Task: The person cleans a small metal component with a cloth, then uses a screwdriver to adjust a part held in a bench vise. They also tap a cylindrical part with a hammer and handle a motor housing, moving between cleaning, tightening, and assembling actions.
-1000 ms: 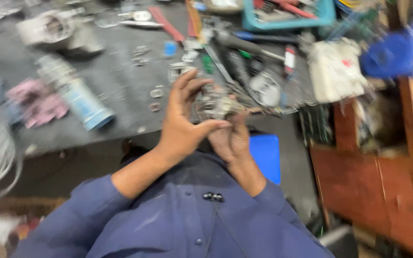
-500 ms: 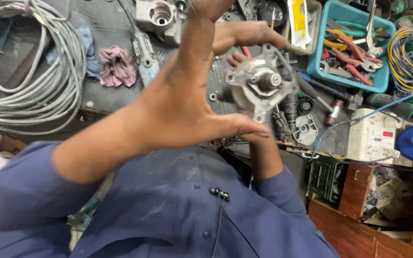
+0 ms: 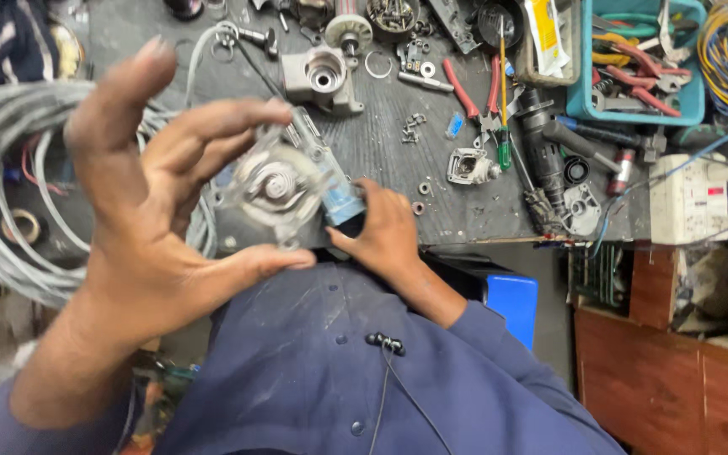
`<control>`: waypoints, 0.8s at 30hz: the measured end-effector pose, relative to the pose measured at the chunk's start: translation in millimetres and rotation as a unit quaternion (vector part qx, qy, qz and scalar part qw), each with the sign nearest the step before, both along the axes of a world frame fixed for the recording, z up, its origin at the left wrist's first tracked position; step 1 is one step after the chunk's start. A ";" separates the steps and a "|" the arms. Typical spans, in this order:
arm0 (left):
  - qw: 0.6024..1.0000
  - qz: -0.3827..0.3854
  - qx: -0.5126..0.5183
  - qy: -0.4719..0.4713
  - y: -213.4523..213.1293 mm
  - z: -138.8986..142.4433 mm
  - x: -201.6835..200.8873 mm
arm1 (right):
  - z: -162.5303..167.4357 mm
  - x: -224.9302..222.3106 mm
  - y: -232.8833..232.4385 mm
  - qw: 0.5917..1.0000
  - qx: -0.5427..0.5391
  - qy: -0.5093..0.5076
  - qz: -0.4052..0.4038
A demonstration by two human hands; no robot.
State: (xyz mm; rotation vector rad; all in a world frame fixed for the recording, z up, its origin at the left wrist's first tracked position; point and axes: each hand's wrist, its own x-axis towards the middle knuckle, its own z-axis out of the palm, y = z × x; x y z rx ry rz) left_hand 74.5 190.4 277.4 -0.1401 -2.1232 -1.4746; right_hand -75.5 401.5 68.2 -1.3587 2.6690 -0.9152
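A white sachet with yellow print (image 3: 544,35) lies just left of the teal tray (image 3: 579,101); below the tray, a white box (image 3: 691,200) bears a red-and-black label (image 3: 715,192).

A dark tabletop (image 3: 381,152) holds scattered metal parts, with a grey metal housing (image 3: 323,80) near its far edge and red-handled pliers (image 3: 475,94) close by. A teal tray (image 3: 579,101) of hand tools sits to the right. Coiled grey cable (image 3: 10,168) lies at the left.
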 end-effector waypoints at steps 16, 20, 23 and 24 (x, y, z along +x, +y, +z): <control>0.964 -0.037 0.263 0.009 -60.5 -79.2 16.7 | 70.4 39.0 -22.9 0.895 -0.386 -0.180 0.128; 0.956 -0.055 0.289 0.023 -41.7 -58.8 14.3 | 59.9 37.3 -13.7 0.886 -0.348 -0.233 0.200; 0.949 -0.096 0.299 0.028 -25.1 -43.3 8.6 | 53.0 32.4 -14.3 0.893 -0.331 -0.235 0.193; 0.946 -0.115 0.302 0.028 -18.1 -40.3 5.6 | 50.7 31.1 -14.8 0.896 -0.330 -0.234 0.185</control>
